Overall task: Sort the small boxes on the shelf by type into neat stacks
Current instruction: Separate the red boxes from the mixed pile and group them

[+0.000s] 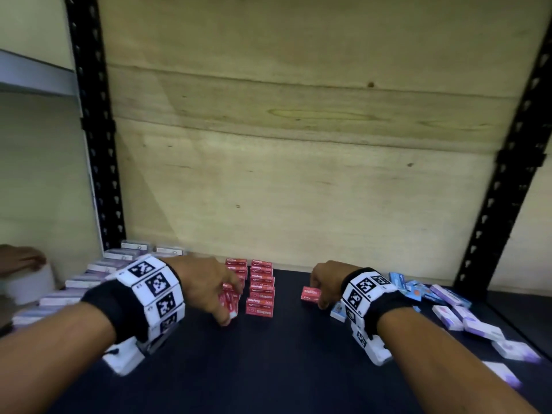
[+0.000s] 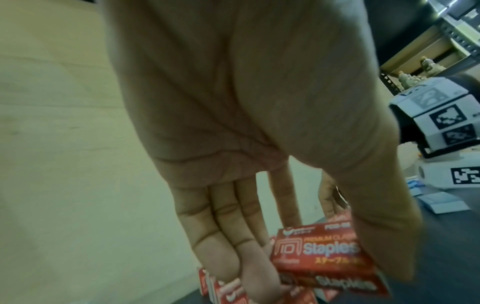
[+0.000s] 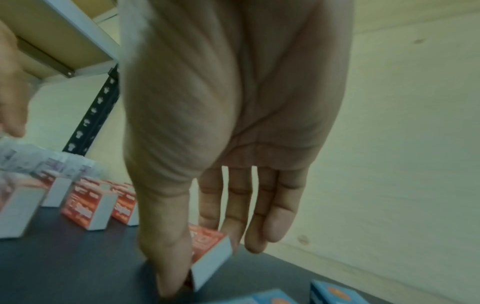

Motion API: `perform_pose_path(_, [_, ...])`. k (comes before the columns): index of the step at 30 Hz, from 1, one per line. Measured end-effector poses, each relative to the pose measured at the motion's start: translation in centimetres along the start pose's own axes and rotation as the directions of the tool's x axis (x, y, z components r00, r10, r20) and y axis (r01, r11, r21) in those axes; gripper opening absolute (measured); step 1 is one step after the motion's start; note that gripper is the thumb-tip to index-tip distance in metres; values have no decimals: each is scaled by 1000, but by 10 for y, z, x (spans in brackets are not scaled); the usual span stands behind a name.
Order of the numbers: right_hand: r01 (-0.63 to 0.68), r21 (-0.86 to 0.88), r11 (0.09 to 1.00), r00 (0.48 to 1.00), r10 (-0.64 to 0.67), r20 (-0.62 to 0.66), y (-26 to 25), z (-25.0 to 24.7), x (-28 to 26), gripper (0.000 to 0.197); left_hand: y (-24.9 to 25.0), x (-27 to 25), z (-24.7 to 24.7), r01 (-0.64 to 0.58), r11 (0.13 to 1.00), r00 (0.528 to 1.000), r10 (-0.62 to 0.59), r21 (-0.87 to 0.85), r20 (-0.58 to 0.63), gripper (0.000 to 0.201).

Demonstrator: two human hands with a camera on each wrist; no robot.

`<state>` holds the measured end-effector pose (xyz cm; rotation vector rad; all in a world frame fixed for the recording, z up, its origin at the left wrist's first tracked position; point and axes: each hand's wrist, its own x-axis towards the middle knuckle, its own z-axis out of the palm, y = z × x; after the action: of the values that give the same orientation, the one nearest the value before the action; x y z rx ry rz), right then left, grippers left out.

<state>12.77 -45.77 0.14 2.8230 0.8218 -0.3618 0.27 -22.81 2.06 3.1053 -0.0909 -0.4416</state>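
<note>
Red staples boxes (image 1: pixel 261 286) stand in two short rows at the back middle of the dark shelf (image 1: pixel 268 369). My left hand (image 1: pixel 228 300) is at the left row and grips two red staples boxes (image 2: pixel 319 251) between thumb and fingers (image 2: pixel 233 257). To the right, my right hand (image 1: pixel 320 294) pinches a single red staples box (image 1: pixel 310 293) lying on the shelf; in the right wrist view the thumb and fingers (image 3: pixel 233 232) clamp that box (image 3: pixel 205 238). Purple-and-white boxes (image 1: pixel 98 267) are lined up at the far left.
Blue boxes (image 1: pixel 412 286) and loose purple-and-white boxes (image 1: pixel 478 327) lie scattered at the right. A plywood wall (image 1: pixel 298 144) closes the back between black uprights (image 1: pixel 95 144). Another person's hand (image 1: pixel 21 259) shows at the far left edge above a white object (image 1: pixel 30 285).
</note>
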Motion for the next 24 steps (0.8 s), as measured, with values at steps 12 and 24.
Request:
perform_pose_path(12, [116, 64, 991, 993, -118, 23, -33, -7, -48, 20, 5, -12, 36, 15, 986, 1000, -13, -167, 15, 45])
perform_pose_path(24, [195, 50, 980, 980, -193, -43, -77, 16, -61, 17, -2, -21, 43, -7, 988, 1000, 5, -154, -10, 31])
